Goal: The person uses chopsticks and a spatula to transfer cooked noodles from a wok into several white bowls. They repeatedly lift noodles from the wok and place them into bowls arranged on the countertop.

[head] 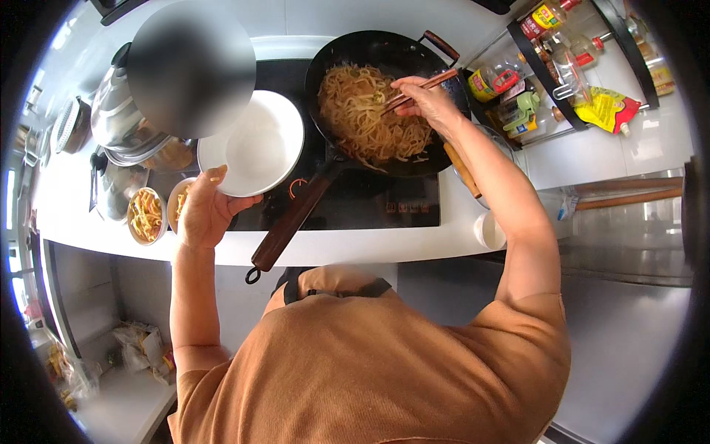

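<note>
My left hand (pixel 208 213) holds a white bowl (pixel 255 147) by its rim and side, just left of the wok; no food shows inside the bowl. A pair of wooden chopsticks (pixel 435 81) is in my right hand (pixel 427 102), their tips down at the noodles (pixel 371 116). Those stir-fried noodles lie in a black wok (pixel 383 47) with a long dark wooden handle (pixel 297 219) that points toward me. The wok stands over a black glass cooktop (pixel 366 205).
Two small bowls of noodles (pixel 147 216) and a steel pot with a lid (pixel 119 111) stand at the left. To the right are a white cup (pixel 490 230), a wooden utensil handle (pixel 462 170) and a rack of sauce bottles (pixel 524 47). A blurred disc hides part of the upper left.
</note>
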`<state>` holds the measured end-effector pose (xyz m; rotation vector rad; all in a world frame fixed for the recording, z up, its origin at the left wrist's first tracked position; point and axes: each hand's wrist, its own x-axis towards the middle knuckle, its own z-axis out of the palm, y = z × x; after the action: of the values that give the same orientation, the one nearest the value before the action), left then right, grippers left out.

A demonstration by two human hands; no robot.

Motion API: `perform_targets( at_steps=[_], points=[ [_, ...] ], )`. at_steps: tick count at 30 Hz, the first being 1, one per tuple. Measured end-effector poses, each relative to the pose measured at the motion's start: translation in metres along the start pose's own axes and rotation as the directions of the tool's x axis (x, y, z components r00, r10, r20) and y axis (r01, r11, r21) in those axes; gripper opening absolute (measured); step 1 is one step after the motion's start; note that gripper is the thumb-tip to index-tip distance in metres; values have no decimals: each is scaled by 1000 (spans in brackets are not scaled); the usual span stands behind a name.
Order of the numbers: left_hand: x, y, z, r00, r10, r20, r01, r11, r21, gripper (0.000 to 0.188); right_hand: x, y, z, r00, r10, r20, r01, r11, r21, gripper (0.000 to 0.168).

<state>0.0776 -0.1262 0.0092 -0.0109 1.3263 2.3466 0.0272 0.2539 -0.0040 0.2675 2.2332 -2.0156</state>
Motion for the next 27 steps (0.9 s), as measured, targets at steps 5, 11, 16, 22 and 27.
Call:
perform_targets(
  at_steps=[5,11,16,22,27],
  points=[
    [6,-1,14,1000,8,-11,-8,999,-43,54,5,9,-7,994,101,27,-104,985,136,20],
    [17,1,20,999,-27,-21,27,1000,-14,52,12,21,-12,991,115,63,-129,932,338,17],
    [25,8,31,999,1,-52,0,1000,11,52,19,24,-15,990,132,47,-138,865,482,16],
    [38,10,24,999,-35,-20,36,997,70,52,11,11,-20,994,111,-24,-80,838,540,16],
    [47,6,27,999,-35,-21,36,998,53,51,0,0,-25,990,59,-127,23,830,558,19]
  ],
)
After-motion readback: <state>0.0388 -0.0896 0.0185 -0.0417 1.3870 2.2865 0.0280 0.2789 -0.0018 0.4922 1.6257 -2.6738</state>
